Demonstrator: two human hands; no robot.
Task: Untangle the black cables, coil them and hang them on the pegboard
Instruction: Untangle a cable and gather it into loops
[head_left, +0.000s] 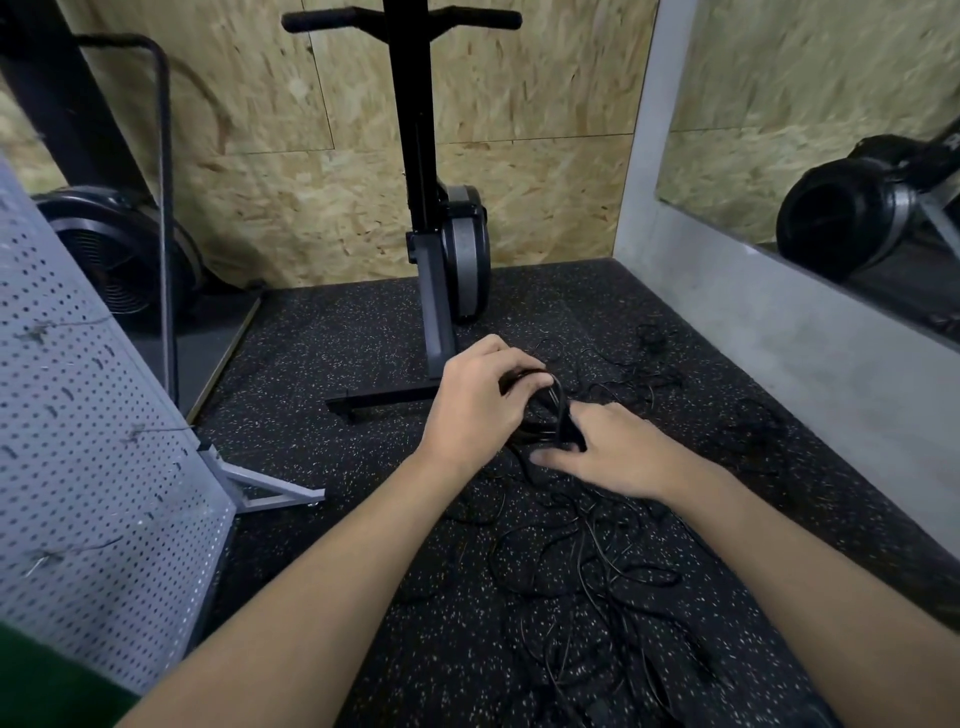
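I see black speckled rubber floor (322, 364) filling the lower view, with an OSB wall (291, 156) behind it. The grey pegboard (93, 467) stands at far left and leans on a grey metal foot (270, 488). I see a few hooks on it and no cable on them. At right a grey wall carries a mirror (779, 78), which reflects a black fan-wheel housing. An upright black exercise machine (447, 249) is at centre back, its base bar on the floor just behind the hands. A second fan-wheel unit (119, 254) sits back left, behind the pegboard.

The black cables (587, 551) are on the floor, a loose thin tangle spreading from between the forearms out toward the right wall. They are not sorted. A thicker bunch of loops (553, 410) is lifted out of the tangle, and strands trail from it down into the pile.

The hands are close together, both on that bunch. The left hand (478, 400) has its fingers curled over the top of the loops and is gripping them. The right hand (618, 452) is palm down against the lower side of the bunch, thumb stretched out. Its fingertips are hidden by cable, so I cannot tell whether it grips or just touches.

A green sleeve (47, 680) edge shows at bottom left.
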